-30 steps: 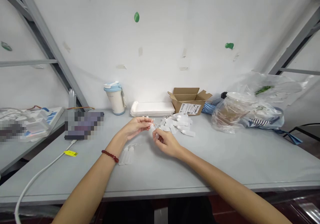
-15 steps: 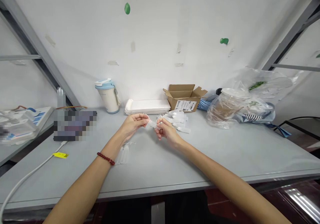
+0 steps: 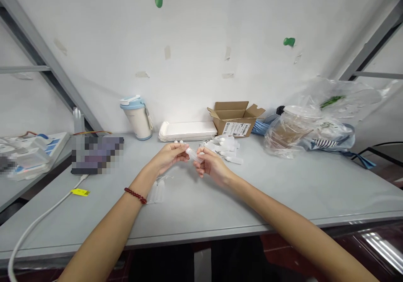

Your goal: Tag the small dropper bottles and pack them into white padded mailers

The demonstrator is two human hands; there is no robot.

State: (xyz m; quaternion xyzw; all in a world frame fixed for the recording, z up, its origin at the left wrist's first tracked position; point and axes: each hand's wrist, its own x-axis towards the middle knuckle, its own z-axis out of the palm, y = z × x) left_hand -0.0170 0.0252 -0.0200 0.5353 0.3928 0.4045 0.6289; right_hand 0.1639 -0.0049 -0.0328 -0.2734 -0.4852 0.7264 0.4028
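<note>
My left hand (image 3: 167, 157) is closed in a pinch at the white upper end of a small translucent plastic tube (image 3: 194, 155). My right hand (image 3: 211, 165) grips the tube's other end, its fingers curled around it. Two tiny white round tips (image 3: 178, 142) stick up just above my left fingers; what they belong to is hidden. Below my left wrist, a few similar translucent pieces (image 3: 157, 190) with thin white strings lie on the table. Just behind my right hand is a pile of several more translucent pieces (image 3: 227, 146) with thin loops.
A stack of white flat trays (image 3: 189, 131) and an open cardboard box (image 3: 237, 124) stand by the wall. A lidded cup (image 3: 138, 120) is at left, near a blurred dark device (image 3: 97, 155) with a white cable (image 3: 40, 218). Plastic-bagged items (image 3: 291, 133) sit at right on the grey table (image 3: 283, 181).
My view has shifted slightly. Both hands stay together on the tube, with more of its white end now showing. The two white tips now show above my left fingers.
</note>
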